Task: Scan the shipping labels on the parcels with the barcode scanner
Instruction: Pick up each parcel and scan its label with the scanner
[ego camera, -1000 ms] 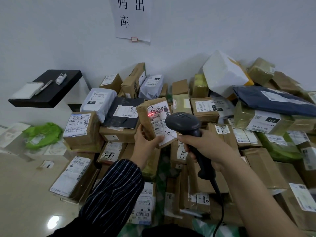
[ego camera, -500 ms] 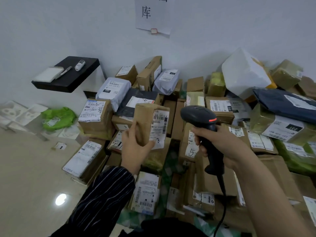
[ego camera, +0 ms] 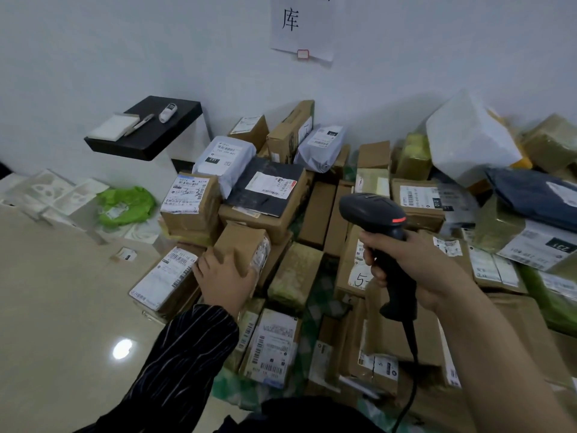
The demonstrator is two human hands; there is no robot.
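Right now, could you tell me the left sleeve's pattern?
The left sleeve is dark with thin pale stripes; head view.

Parcels [ego camera: 190,201]: heap, over twenty, exact count not possible; scanner [ego camera: 373,214]: 1; black shelf [ego camera: 146,148], far left: 1, bearing 3 items (pad [ego camera: 113,126], pen [ego camera: 139,124], small white device [ego camera: 167,112]); green bag [ego camera: 126,206]: 1; wall sign [ego camera: 301,26]: 1.

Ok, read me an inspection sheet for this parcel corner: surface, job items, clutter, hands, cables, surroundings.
Surface: glossy beige floor.
Job's things: barcode scanner, in the right hand; small brown parcel, label on its right face; parcel pile, many labels facing up.
Clutter: green bag and white foam trays by the wall.
Hands: left hand grips the small brown parcel; right hand grips the scanner handle.
Cables: scanner cable hangs from the handle toward the person.
Surroundings: black shelf with pad, pen, small white device; paper sign on white wall.
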